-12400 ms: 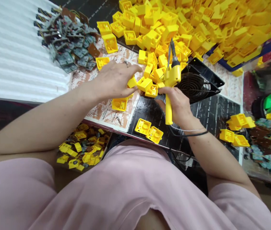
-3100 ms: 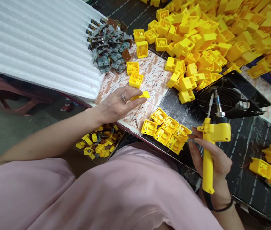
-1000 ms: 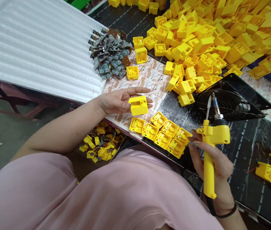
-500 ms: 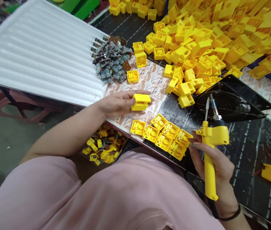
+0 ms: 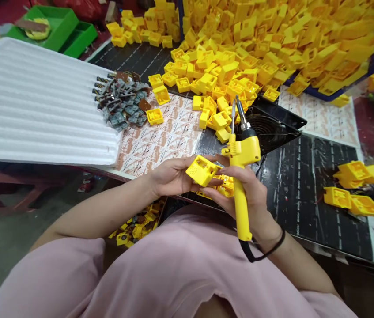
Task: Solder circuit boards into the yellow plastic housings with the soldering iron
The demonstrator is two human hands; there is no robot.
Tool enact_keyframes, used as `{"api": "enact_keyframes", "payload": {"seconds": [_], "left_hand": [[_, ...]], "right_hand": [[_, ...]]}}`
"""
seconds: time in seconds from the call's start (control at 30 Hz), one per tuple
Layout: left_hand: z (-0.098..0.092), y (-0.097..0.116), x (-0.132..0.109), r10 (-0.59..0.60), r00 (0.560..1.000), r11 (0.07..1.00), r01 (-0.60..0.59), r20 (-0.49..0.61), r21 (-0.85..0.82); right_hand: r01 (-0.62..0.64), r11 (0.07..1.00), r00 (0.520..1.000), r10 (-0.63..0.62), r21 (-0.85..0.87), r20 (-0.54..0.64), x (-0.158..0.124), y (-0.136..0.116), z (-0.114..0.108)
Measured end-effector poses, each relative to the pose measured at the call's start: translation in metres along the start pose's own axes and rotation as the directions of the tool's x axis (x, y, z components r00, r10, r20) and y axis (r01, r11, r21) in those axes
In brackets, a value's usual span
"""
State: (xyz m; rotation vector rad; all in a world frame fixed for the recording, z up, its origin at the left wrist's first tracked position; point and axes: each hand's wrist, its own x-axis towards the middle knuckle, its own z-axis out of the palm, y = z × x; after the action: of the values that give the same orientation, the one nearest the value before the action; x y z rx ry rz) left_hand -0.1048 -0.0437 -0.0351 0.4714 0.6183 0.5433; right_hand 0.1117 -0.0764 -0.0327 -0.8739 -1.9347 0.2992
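In my left hand [image 5: 176, 176] is a yellow plastic case [image 5: 200, 171], tilted, with a patch of small holes facing up. The fingers are closed around its edges. My right hand [image 5: 248, 190] is wrapped round the handle of a yellow soldering gun [image 5: 239, 194], whose metal tip points away from me. Fingertips of the right hand reach close to the case's right side; whether they touch it I cannot tell. Behind and below the hands, several yellow cases with metal contacts [image 5: 226, 186] sit at the table's near edge, partly hidden.
A heap of yellow cases [image 5: 220, 73] covers the back of the table, beside a black fan [image 5: 262, 128]. Grey circuit boards [image 5: 123, 101] are piled on a white foam sheet [image 5: 41, 106]. More cases lie at right [image 5: 352, 187] and below the table [image 5: 137, 225].
The left hand has brought the case nearer to me and turned it so the holed face shows. The right hand with the soldering gun has come in beside it. My view has shifted.
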Motion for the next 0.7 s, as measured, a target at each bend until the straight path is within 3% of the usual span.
{"api": "enact_keyframes", "payload": {"seconds": [0.17, 0.4, 0.47, 0.63, 0.7], "left_hand": [[0.017, -0.007, 0.008, -0.012, 0.996, 0.999, 0.009, -0.090, -0.035], [0.020, -0.011, 0.010, -0.022, 0.997, 0.999, 0.020, -0.067, -0.040], [0.017, -0.013, 0.010, -0.020, 0.999, 0.999, 0.019, -0.036, -0.036], [0.015, -0.019, 0.002, 0.045, 0.984, 0.998, -0.051, 0.170, 0.031], [0.013, -0.013, -0.006, 0.130, 0.981, 0.978, -0.150, 0.141, 0.143]], "right_hand": [[-0.007, 0.997, 0.999, 0.004, -0.076, -0.045, -0.001, -0.006, -0.001], [0.025, 0.997, 0.996, -0.031, -0.078, -0.084, -0.006, -0.007, -0.003], [0.040, 0.998, 0.993, -0.046, -0.058, -0.108, -0.008, -0.005, -0.002], [0.096, 0.995, 0.991, -0.094, 0.022, -0.094, -0.007, -0.002, -0.004], [0.126, 0.991, 0.990, -0.123, 0.048, -0.071, -0.007, 0.000, -0.007]]}}
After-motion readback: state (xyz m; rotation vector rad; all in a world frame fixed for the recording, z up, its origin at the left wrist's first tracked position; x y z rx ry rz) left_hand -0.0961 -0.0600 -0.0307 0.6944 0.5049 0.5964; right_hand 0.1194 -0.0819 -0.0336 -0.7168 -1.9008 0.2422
